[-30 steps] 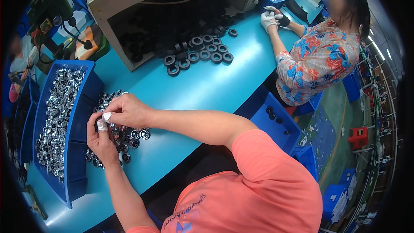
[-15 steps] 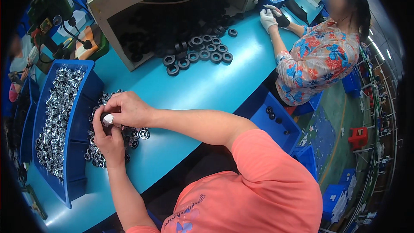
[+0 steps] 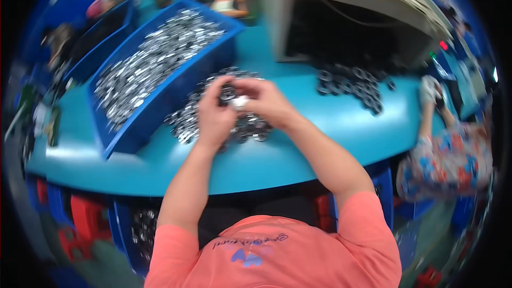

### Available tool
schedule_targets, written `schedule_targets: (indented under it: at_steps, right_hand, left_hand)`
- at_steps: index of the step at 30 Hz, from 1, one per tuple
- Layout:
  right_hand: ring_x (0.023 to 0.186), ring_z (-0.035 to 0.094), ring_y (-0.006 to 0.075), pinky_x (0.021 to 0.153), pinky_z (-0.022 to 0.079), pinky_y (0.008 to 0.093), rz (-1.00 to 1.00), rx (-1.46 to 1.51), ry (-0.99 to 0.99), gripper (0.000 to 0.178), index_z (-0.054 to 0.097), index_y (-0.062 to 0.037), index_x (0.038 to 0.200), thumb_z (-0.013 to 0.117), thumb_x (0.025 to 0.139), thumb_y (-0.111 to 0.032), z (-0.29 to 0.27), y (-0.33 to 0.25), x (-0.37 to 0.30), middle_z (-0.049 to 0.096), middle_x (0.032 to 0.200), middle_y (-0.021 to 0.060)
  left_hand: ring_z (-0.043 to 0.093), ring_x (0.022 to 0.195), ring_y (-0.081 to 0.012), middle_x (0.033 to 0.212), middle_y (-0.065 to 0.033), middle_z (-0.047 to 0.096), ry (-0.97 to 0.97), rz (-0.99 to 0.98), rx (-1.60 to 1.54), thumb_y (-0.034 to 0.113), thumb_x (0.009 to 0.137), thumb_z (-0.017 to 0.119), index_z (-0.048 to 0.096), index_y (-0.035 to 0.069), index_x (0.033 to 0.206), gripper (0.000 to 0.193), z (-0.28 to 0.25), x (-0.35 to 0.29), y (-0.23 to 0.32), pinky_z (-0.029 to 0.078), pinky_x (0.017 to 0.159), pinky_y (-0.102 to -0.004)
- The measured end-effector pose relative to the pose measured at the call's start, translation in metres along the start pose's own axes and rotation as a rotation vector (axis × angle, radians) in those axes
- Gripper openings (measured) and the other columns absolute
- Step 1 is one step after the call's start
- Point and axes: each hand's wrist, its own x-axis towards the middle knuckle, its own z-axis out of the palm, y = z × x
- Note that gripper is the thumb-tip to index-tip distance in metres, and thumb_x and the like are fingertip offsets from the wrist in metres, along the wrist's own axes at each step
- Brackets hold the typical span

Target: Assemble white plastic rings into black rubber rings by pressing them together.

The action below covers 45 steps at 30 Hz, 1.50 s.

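Observation:
Both my hands meet over a loose pile of shiny metal ring-like parts (image 3: 185, 124) on the blue-green table. My left hand (image 3: 214, 120) has its fingers closed round a small black ring (image 3: 228, 94), which looks to have a shiny part inside; blur hides the detail. From the other side, my right hand (image 3: 268, 105) curls its fingers onto the same ring. A small white piece (image 3: 240, 102), perhaps a wrap on my right thumb, shows between the hands.
Left of the pile stands a blue bin (image 3: 173, 92) heaped with shiny metal parts. Behind and right is a large pale cabinet (image 3: 274, 32) with a dark opening; black rings (image 3: 356, 85) spill from it. At the right, a co-worker (image 3: 445, 162) in white gloves holds something dark.
The view has swung left, so the bin, pile and cabinet appear farther right. Both hands still hold the black ring over the pile.

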Motion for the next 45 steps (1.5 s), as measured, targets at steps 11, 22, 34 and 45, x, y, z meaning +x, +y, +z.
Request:
schedule_targets:
  at_steps: [11,22,34,45]
  right_hand:
    - [0.095,0.071,0.0147,0.082,0.058,0.0290,0.096,0.082,0.007,0.036,0.068,0.0056,0.123,0.071,0.089,-0.003,-0.003,0.005,0.007,0.074,0.110,0.0096]
    - [0.090,0.071,0.0138,0.076,0.058,0.0275,0.020,-0.015,0.102,0.028,0.071,0.0031,0.117,0.075,0.091,-0.005,-0.009,0.002,0.010,0.075,0.104,0.0077]
    - [0.088,0.071,0.0132,0.079,0.059,0.0274,0.017,0.096,0.130,0.025,0.073,0.0032,0.116,0.076,0.094,-0.010,0.000,0.003,0.003,0.076,0.102,0.0084]
    - [0.082,0.068,0.0105,0.070,0.052,0.0235,0.059,0.253,0.149,0.027,0.070,0.0035,0.118,0.073,0.098,-0.015,-0.003,-0.002,0.008,0.075,0.102,0.0074]
  left_hand:
    - [0.068,0.094,-0.0122,0.111,-0.0043,0.069,-0.083,-0.139,-0.093,-0.009,0.084,0.071,0.062,0.006,0.132,0.051,-0.009,-0.004,-0.009,0.059,0.080,-0.0273]
    - [0.064,0.079,-0.0103,0.105,-0.0031,0.067,-0.157,0.024,-0.151,0.001,0.087,0.073,0.056,0.007,0.137,0.054,-0.006,-0.006,-0.004,0.053,0.065,-0.0262]
    - [0.056,0.088,-0.0076,0.104,0.0005,0.062,-0.024,-0.106,-0.320,0.001,0.103,0.053,0.064,0.007,0.122,0.023,-0.006,-0.007,-0.012,0.046,0.076,-0.0242]
    - [0.064,0.084,-0.0074,0.111,-0.0017,0.064,-0.169,-0.180,-0.452,-0.001,0.092,0.071,0.048,0.010,0.144,0.058,-0.006,-0.004,-0.003,0.051,0.056,-0.0208]
